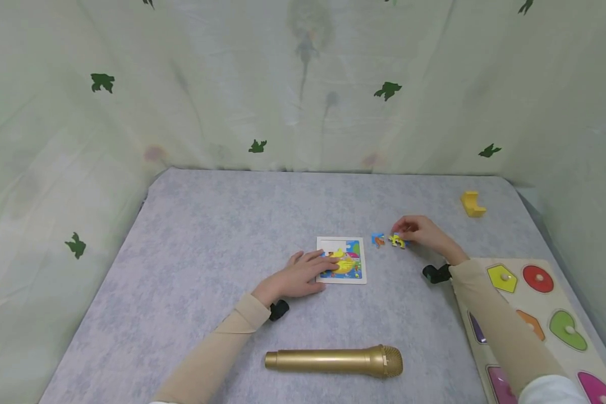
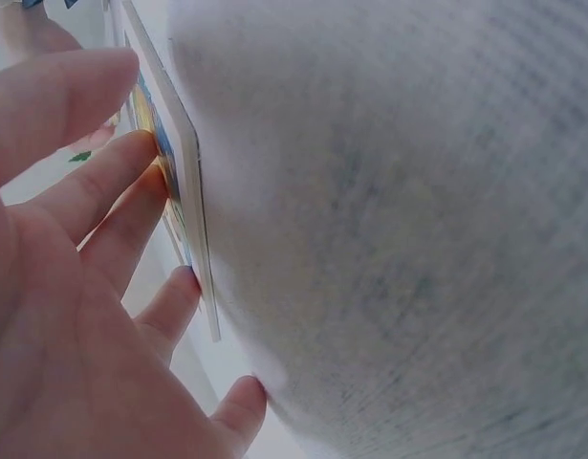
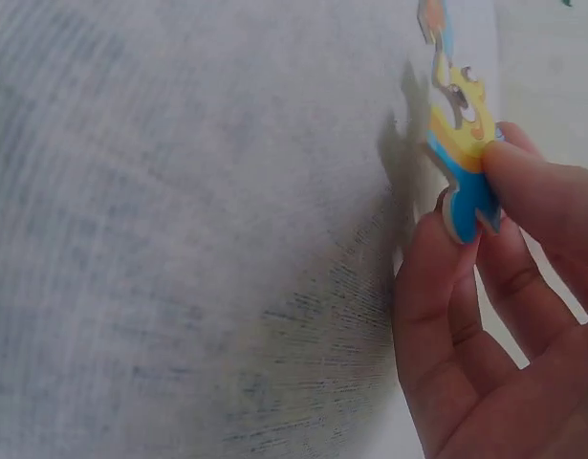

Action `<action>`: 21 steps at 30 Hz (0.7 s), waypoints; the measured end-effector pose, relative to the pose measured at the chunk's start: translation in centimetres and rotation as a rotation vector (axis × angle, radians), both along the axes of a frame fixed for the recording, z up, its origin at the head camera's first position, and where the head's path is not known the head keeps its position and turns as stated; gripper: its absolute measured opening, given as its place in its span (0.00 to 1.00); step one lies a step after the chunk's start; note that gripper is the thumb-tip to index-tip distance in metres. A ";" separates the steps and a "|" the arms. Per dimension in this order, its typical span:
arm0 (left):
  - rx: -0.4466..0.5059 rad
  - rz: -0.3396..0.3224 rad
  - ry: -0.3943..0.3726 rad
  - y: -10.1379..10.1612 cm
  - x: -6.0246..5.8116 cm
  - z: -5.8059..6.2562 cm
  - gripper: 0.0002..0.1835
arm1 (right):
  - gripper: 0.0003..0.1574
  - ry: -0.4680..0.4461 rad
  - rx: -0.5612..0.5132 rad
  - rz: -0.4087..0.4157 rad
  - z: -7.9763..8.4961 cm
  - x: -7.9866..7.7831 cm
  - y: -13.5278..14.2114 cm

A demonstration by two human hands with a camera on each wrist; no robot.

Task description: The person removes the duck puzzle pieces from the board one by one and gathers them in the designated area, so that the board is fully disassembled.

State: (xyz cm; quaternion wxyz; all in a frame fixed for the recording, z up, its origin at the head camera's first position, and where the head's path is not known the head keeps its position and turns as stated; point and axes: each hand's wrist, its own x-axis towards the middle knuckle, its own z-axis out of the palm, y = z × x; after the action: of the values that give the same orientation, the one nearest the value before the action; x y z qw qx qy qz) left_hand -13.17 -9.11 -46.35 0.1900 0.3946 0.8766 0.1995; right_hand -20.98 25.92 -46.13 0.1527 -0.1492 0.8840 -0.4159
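A small white-framed jigsaw board [image 1: 341, 260] with a yellow and blue picture lies mid-table. My left hand [image 1: 303, 274] rests flat on its left edge, fingers straight on the picture; the left wrist view shows the fingers [image 2: 112, 191] pressing the board [image 2: 184, 163]. To the right, my right hand [image 1: 420, 231] pinches a yellow and blue puzzle piece [image 1: 397, 241] between thumb and fingers [image 3: 523, 182], the piece [image 3: 461, 143] just off the cloth. Another loose blue and orange piece [image 1: 378, 240] lies beside it.
A gold toy microphone [image 1: 335, 361] lies near the front edge. A wooden shape-peg board [image 1: 542, 314] sits at the right under my right forearm. A yellow block [image 1: 472, 203] stands at the back right. Curtains with green shapes enclose the grey table [image 1: 207, 235].
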 end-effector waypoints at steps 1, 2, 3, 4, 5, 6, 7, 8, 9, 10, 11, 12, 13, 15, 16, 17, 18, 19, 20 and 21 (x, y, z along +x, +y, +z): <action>0.001 0.000 0.002 0.0 0.0 0.0 0.26 | 0.09 0.005 0.015 0.003 0.0 0.0 -0.1; 0.003 0.000 0.002 0.0 0.0 0.0 0.26 | 0.09 0.010 0.028 0.006 0.0 0.0 -0.2; 0.002 0.000 0.002 -0.1 0.0 0.0 0.26 | 0.09 0.017 0.043 0.009 0.0 0.0 -0.4; 0.004 0.001 0.001 -0.1 0.0 0.0 0.26 | 0.08 0.027 0.062 0.011 0.0 0.0 -0.6; 0.007 0.003 -0.001 -0.1 0.0 0.0 0.26 | 0.08 0.037 0.078 0.013 0.0 0.0 -0.8; 0.009 0.005 -0.003 -0.1 0.1 0.0 0.26 | 0.08 0.048 0.097 0.015 0.0 0.0 -1.0; 0.010 0.006 -0.004 0.0 0.1 0.0 0.27 | 0.08 0.059 0.115 0.016 0.0 -0.1 -1.1; 0.011 0.009 -0.007 0.0 0.1 0.0 0.27 | 0.08 0.067 0.130 0.017 -0.1 -0.1 -1.3; 0.012 0.011 -0.008 0.0 0.1 0.0 0.27 | 0.08 0.079 0.146 0.021 -0.1 -0.1 -1.4; 0.013 0.014 -0.009 0.1 0.1 0.0 0.27 | 0.08 0.094 0.161 0.026 -0.2 -0.1 -1.5; 0.012 0.015 -0.010 0.1 0.1 0.0 0.27 | 0.08 0.106 0.174 0.029 -0.2 -0.1 -1.6; 0.012 0.015 -0.010 0.1 0.1 0.0 0.27 | 0.08 0.120 0.188 0.035 -0.2 -0.1 -1.7; 0.011 0.016 -0.011 0.1 0.1 0.0 0.27 | 0.09 0.131 0.203 0.039 -0.3 -0.1 -1.8; 0.000 0.019 -0.013 0.2 0.0 0.0 0.26 | 0.10 0.141 0.235 0.045 -0.1 0.0 -2.1; -0.007 0.019 -0.012 0.2 0.0 0.1 0.26 | 0.10 0.142 0.249 0.045 -0.1 0.0 -2.2; -0.010 0.020 -0.009 0.3 0.0 0.1 0.26 | 0.10 0.144 0.265 0.044 0.0 0.0 -2.3; -0.017 0.020 -0.005 0.4 -0.1 0.2 0.26 | 0.11 0.145 0.278 0.044 0.1 0.0 -2.4; -0.022 0.021 0.001 0.5 -0.1 0.2 0.26 | 0.11 0.147 0.288 0.041 0.2 0.1 -2.6; -0.024 0.022 0.007 0.6 -0.1 0.3 0.25 | 0.11 0.157 0.289 0.039 0.2 0.1 -2.7; -0.023 0.021 0.016 0.7 -0.2 0.3 0.25 | 0.12 0.166 0.280 0.036 0.2 0.2 -2.9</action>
State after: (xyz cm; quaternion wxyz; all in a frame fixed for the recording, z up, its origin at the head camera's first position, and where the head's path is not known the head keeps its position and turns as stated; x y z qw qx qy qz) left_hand -13.33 -8.43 -46.00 0.1853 0.3848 0.8844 0.1882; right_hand -20.79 23.05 -45.93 0.1059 -0.1761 0.9401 -0.2719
